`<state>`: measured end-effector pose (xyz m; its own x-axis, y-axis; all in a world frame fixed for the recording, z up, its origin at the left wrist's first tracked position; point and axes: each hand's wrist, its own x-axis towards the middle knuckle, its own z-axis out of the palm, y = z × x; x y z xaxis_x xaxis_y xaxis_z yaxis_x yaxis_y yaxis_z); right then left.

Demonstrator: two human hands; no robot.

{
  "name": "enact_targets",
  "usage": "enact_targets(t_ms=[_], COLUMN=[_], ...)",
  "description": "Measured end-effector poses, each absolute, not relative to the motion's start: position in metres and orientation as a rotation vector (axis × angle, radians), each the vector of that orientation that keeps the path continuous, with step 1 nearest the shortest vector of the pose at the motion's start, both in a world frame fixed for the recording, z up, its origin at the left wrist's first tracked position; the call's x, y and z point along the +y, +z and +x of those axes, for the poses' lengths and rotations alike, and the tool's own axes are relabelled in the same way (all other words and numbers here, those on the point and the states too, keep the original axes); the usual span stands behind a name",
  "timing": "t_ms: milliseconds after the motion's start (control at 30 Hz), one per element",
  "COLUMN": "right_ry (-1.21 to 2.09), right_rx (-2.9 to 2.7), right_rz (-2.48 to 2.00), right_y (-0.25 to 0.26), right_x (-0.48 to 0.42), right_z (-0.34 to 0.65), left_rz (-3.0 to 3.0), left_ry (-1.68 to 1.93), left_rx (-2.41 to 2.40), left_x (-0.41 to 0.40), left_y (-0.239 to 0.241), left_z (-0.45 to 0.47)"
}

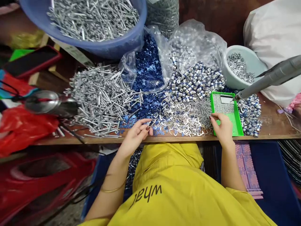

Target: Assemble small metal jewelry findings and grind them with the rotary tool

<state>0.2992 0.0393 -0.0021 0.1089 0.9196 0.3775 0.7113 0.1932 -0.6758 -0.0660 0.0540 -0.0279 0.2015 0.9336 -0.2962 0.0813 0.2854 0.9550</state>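
Note:
My left hand [139, 133] is at the bench's front edge, beside the blue three-armed pieces [148, 75]. Its thumb and fingers pinch together near a small piece that I cannot make out. My right hand [222, 128] reaches over the near left corner of a green tray [239, 124] of tiny metal parts. The thumb and index fingertips are close together at the edge of a heap of small springs [203, 110]; whatever they hold is too small to tell. Between my hands lie curved silver clips [183, 121]. Behind them spread blue-banded metal cylinders [195, 80].
Eye-ended metal rods [101, 97] are heaped at left, under a large blue basin [113, 47] of more rods. A grey pole-like tool [270, 78] slants above the tray. A pale bowl [256, 59] of metal pieces stands behind. A red bag [23, 128] lies far left.

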Motion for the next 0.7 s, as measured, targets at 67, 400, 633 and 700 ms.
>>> enact_targets(t_ms=[67, 400, 633, 700], right_ry=[0.301, 0.249, 1.063, 1.159], right_rx=[-1.765, -1.977, -1.181, -1.09], right_rz=[-1.64, -1.769, -1.324, -1.232], right_y=[-0.011, -0.049, -0.044, -0.044], right_x=[0.044, 0.084, 0.081, 0.077], right_z=[0.303, 0.287, 0.277, 0.272], left_rz=[1.21, 1.445, 1.915, 1.987], left_ry=[0.741, 0.66, 1.048, 1.144], left_rx=[1.235, 1.093, 1.112, 1.042], left_x=[0.054, 0.057, 0.096, 0.103], left_y=[-0.029, -0.037, -0.04, -0.039], left_z=[-0.053, 0.048, 0.096, 0.106])
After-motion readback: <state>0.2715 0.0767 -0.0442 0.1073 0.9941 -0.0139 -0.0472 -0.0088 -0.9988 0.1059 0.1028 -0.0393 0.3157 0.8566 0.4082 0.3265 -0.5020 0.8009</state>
